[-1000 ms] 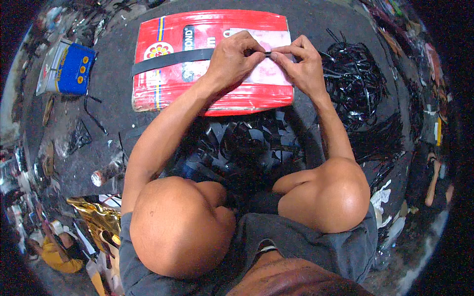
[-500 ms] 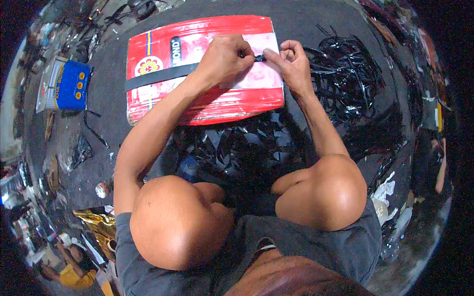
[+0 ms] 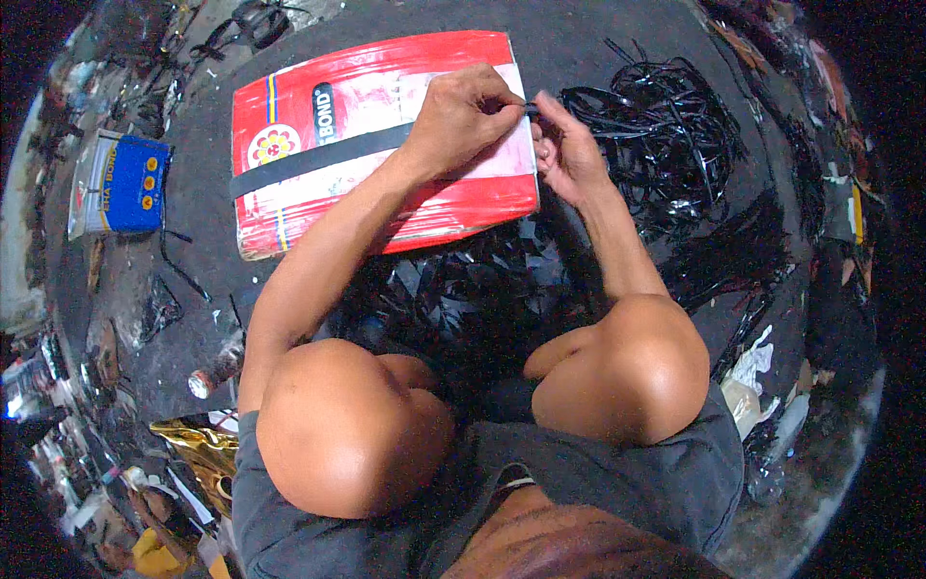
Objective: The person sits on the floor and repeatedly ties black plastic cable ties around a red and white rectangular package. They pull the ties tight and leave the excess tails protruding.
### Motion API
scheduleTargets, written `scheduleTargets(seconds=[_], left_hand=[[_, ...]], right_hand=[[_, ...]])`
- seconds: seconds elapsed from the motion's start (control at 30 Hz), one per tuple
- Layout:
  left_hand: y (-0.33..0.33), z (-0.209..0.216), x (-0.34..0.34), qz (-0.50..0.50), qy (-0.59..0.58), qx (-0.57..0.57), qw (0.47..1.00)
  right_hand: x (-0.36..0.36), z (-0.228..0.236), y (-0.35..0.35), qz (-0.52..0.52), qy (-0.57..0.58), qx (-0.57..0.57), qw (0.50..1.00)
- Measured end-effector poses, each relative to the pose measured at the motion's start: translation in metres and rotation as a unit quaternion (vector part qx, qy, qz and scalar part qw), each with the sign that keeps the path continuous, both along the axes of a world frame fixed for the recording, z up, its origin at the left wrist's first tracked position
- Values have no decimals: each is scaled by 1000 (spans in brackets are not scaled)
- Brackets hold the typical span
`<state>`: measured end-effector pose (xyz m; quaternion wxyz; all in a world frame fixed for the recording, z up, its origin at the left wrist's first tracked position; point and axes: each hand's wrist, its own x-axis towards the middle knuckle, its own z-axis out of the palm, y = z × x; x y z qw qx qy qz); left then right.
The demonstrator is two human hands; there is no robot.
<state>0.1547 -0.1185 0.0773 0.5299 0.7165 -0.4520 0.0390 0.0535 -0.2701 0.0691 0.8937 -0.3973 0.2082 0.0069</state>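
Observation:
A flat, red-and-white printed rectangular block (image 3: 386, 207), perhaps a flattened tin or wrapped board, lies in front of me. A wide black band (image 3: 318, 159) runs across its face and passes under my left hand (image 3: 465, 121). That hand rests over the block's right half, thumb and forefinger pinching a thin black strip (image 3: 531, 109). Just past the block's right edge, my right hand (image 3: 574, 150) has its thumb against the same strip, with the other fingers curled below. The pinch points are partly hidden by my fingers.
A tangled heap of thin black strips (image 3: 670, 135) lies to the right. Black scraps (image 3: 453, 285) cover the floor between my knees and the block. On the left stand a blue-and-white tin (image 3: 135, 183) and a bottle lying on its side (image 3: 220, 367). Gold foil (image 3: 203, 449) lies nearer.
Both hands have shifted slightly right relative to the block, from over its face to its right edge. My right hand has turned, its fingers curling lower. The whole view has shifted a little.

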Motion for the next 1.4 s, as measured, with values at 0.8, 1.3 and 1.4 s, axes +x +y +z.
scheduleTargets(seconds=[0.8,1.3,1.4], left_hand=[[6,-1,-5,-4,43,-12,999],[-2,0,-6,2,12,12,1000],[-2,-2,-7,-8,15,-1,1000]], right_hand=[[-31,-136,-98,33,325,-783,530],[44,-92,-44,-97,-51,-630,768],[36,-136,-61,-111,-13,-657,745]])
